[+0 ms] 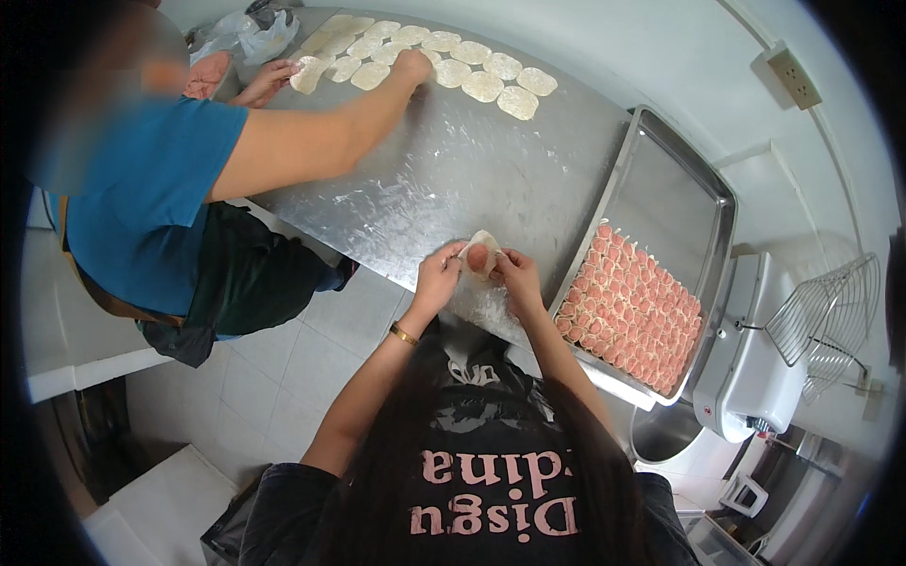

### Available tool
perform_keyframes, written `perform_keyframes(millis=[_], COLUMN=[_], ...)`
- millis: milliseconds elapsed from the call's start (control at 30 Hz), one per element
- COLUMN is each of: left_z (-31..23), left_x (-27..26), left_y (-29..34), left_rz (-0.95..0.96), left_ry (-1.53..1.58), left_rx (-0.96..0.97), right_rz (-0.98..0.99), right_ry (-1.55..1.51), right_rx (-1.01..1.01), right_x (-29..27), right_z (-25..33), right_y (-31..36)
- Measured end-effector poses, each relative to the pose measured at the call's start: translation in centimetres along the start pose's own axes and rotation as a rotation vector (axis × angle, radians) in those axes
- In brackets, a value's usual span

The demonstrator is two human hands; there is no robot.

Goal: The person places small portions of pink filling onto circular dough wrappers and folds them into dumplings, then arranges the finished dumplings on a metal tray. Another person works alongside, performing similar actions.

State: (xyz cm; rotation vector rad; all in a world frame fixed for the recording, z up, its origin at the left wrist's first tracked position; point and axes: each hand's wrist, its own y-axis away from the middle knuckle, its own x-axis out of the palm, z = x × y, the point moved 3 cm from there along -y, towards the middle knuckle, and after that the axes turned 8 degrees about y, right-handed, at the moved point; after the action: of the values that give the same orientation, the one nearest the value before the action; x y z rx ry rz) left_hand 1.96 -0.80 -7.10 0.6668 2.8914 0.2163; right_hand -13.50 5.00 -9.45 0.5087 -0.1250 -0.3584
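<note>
Near the table's front edge, I hold a thin dumpling wrapper with a round lump of pink meat filling on it. My left hand pinches the wrapper's left side between its fingers. On the opposite side my right hand grips the edge with closed fingers. The wrapper is partly gathered around the filling, with the meat still showing. To my right a metal tray carries packed rows of open-topped dumplings over its near part; the far part shows bare metal.
Rows of flat round wrappers lie along the floured steel table's far side. At left a co-worker in a blue shirt reaches over them, holding a wrapper. Meat filling and plastic bags sit beyond. A white machine stands right of the tray.
</note>
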Motion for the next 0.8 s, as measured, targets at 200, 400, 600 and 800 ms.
perform_keyframes(millis=[200, 400, 600, 800], left_z=[0.4, 0.5, 0.0, -1.5], left_x=[0.0, 0.1, -0.3, -0.3], left_y=[-0.7, -0.5, 0.0, 1.3], left_rz=[0.098, 0.096, 0.039, 0.138], left_ry=[0.256, 0.491, 0.666, 0.597], left_rx=[-0.102, -0.243, -0.252, -0.120], right_rz=[-0.053, -0.034, -0.013, -0.032], right_ry=[-0.009, -0.109, -0.514, -0.022], right_rx=[-0.264, -0.172, -0.115, -0.150], right_x=[0.3, 0.4, 0.7, -0.4], right_z=[0.2, 0.0, 0.5, -0.1], right_y=[1.0, 1.6, 2.5, 2.7])
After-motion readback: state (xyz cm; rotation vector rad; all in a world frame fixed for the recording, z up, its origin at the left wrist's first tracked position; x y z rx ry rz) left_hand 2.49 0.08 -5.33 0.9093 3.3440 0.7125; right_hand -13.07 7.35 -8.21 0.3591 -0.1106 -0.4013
